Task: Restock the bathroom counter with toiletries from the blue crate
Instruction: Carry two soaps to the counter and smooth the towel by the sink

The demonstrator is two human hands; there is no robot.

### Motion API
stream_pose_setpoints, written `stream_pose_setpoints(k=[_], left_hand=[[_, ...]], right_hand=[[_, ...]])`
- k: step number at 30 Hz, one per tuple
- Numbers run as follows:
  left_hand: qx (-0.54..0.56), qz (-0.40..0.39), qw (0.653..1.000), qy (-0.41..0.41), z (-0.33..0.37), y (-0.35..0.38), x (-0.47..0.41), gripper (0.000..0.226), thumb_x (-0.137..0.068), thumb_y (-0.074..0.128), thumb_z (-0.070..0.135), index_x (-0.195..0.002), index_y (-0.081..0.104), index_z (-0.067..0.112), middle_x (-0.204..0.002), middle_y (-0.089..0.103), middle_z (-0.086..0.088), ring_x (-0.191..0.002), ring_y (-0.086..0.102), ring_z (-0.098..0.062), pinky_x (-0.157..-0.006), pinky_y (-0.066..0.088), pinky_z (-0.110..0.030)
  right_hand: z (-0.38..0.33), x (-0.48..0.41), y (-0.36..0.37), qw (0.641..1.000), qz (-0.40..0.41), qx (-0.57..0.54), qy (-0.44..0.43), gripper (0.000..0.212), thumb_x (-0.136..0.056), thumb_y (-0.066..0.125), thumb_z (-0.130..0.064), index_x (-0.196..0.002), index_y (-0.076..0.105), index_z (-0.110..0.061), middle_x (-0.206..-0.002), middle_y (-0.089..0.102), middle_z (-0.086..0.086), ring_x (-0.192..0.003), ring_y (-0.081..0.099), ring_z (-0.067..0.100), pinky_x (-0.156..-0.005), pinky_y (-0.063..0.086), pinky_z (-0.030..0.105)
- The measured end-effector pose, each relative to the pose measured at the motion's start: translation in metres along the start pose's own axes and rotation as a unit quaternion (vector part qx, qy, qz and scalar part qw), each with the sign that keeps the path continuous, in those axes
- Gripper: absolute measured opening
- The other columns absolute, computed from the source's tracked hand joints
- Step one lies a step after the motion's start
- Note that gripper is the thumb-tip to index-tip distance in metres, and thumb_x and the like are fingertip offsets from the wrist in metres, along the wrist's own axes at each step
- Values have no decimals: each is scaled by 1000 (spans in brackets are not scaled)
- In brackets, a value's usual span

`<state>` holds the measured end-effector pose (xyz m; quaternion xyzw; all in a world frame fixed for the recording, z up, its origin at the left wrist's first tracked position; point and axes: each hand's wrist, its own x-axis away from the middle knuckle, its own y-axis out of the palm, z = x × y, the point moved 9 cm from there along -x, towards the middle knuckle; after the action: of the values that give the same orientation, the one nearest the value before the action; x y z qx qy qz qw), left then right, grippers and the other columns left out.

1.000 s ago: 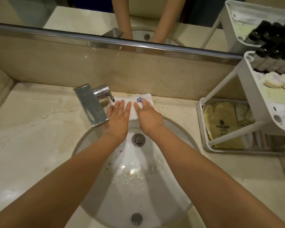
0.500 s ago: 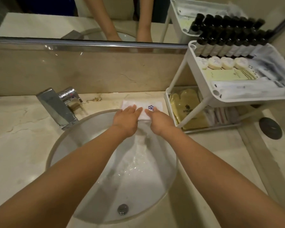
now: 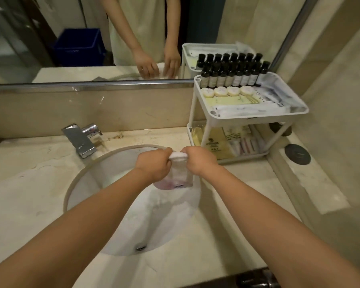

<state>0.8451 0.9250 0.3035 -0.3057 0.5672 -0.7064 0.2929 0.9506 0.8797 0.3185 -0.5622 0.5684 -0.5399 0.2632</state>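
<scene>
The left hand (image 3: 154, 166) and right hand (image 3: 197, 161) each curl their fingers round the bunched top edge of a small white towel (image 3: 179, 177), hiding its upper corners. It hangs between them over the basin (image 3: 164, 215), long axis vertical, lower edge blurred.

Nothing can be read. The yellow packet (image 3: 213, 140) on the lower shelf of the rack (image 3: 192, 113) bears a dark emblem over print too small to read. Labels on the bottles (image 3: 229, 76) and a dark tag on the cloth (image 3: 175, 179) are blurred.
</scene>
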Motion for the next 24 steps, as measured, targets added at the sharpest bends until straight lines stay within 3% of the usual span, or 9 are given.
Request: stream_pose_setpoints(k=[6, 10, 14, 18, 24], left_hand=[[-9, 17, 999, 28, 74, -18, 22, 23, -95, 35, 29, -110, 50, 22, -98, 62, -2, -83, 58, -25, -63, 42, -32], [-9, 39, 998, 55, 137, -26, 22, 22, -94, 36, 28, -110, 50, 21, -100, 62, -1, -86, 59, -25, -62, 39, -31], [-2, 78, 993, 89, 199, -25, 19, 21, -94, 39, 28, -111, 51, 22, -101, 62, -1, -86, 60, -27, -64, 47, -33], [29, 76, 987, 137, 259, 0, 22, 34, -95, 41, 31, -127, 51, 26, -109, 60, -3, -95, 60, -29, -68, 47, -35], [2, 18, 983, 181, 320, 72, 44, 36, -96, 44, 34, -131, 52, 34, -113, 56, -1, -103, 56, -26, -70, 43, -34]], right_hand=[[48, 57, -29, 1000, 10, -5, -5, 24, -90, 48, -9, -104, 63, -23, -92, 59, -2, -84, 56, 22, -67, 39, 30], [100, 91, -53, 999, 39, -14, 6, 33, -90, 45, -8, -108, 65, -25, -102, 66, 0, -95, 63, 24, -67, 40, 30], [154, 125, -73, 996, 82, -34, 18, 40, -90, 46, -9, -118, 66, -29, -115, 66, 1, -104, 62, 27, -81, 51, 36], [210, 157, -69, 994, 97, -37, 20, 45, -86, 51, -6, -120, 67, -31, -123, 63, 0, -112, 59, 26, -88, 51, 40], [286, 193, -2, 995, -1, -40, 87, 50, -97, 45, -8, -142, 51, -30, -156, 35, -3, -141, 35, 22, -117, 28, 36]])
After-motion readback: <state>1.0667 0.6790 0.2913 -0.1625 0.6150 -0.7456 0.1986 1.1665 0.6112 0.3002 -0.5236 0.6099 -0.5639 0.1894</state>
